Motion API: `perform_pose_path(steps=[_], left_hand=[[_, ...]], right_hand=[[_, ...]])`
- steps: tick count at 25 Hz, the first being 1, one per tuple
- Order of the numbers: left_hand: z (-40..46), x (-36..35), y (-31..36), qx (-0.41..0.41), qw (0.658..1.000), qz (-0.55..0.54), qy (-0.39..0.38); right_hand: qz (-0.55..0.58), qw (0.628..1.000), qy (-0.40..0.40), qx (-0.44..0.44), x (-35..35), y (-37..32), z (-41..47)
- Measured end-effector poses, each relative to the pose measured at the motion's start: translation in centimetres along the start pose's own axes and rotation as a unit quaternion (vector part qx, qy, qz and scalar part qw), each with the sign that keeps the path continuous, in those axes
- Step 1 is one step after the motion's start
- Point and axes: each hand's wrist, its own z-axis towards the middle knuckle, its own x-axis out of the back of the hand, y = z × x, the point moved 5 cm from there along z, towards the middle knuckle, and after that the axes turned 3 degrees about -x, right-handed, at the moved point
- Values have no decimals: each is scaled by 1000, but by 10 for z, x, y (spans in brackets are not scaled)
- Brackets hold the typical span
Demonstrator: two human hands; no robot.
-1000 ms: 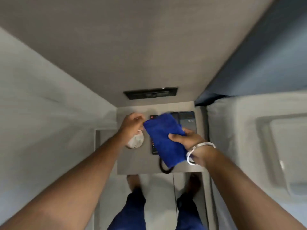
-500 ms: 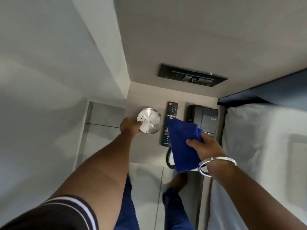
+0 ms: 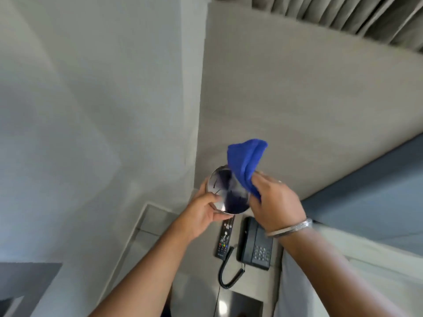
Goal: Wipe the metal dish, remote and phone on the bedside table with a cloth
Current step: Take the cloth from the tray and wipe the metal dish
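My left hand (image 3: 203,208) holds the round metal dish (image 3: 225,191) up in the air, tilted toward me, gripping its lower left rim. My right hand (image 3: 273,200) grips the blue cloth (image 3: 247,165) and presses it against the dish's right side; the cloth's free end sticks upward. Below the hands, the black remote (image 3: 224,240) lies on the bedside table (image 3: 231,277), with its top end hidden by the dish. The black phone (image 3: 255,244) sits just right of the remote, its coiled cord (image 3: 225,269) looping toward the table's front.
A white wall fills the left, a beige wall panel stands behind the table. The bed with white bedding (image 3: 343,282) and a blue-grey headboard (image 3: 377,202) borders the table on the right. Curtain pleats (image 3: 343,17) show at the top right. Glossy floor lies below.
My left hand lifted the metal dish off the table into the air. My right hand brought the cloth from over the remote up onto the dish. The camera tilted upward.
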Motion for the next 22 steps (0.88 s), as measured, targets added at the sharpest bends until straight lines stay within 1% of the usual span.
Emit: perform_pose_path(steps=[2, 3, 6, 8, 11, 14, 16, 17, 19, 20, 22], left_hand=[[-18, -47, 42, -43, 996, -37, -73], [-25, -66, 60, -52, 992, -63, -93], [-46, -111, 98, -61, 973, -160, -157], [-58, -135, 111, -70, 964, -186, -178], [-72, -158, 128, -96, 965, -158, -187], [-84, -166, 146, -119, 969, -107, -186], [-89, -170, 151, -101, 973, -75, -191], [-91, -173, 152, -86, 973, -75, -198], [-94, -177, 155, -78, 974, -96, -188], [-93, -177, 155, -82, 975, -102, -180], [-94, -181, 149, -90, 975, -97, -181]], right_hand=[[-37, 992, -49, 109, 25, -35, -7], [-53, 986, -53, 146, 38, -48, -12], [-67, 980, -5, 189, 83, -76, -29], [-97, 973, 11, 207, 103, -90, -39], [-153, 955, 37, 250, 123, -105, -47], [-183, 933, 7, 311, 127, -115, -50], [-213, 925, 11, 314, 128, -119, -48], [-238, 924, 22, 299, 130, -120, -47], [-301, 922, 25, 243, 136, -121, -45], [-315, 923, 26, 220, 140, -120, -45], [-282, 936, 49, 207, 148, -118, -53]])
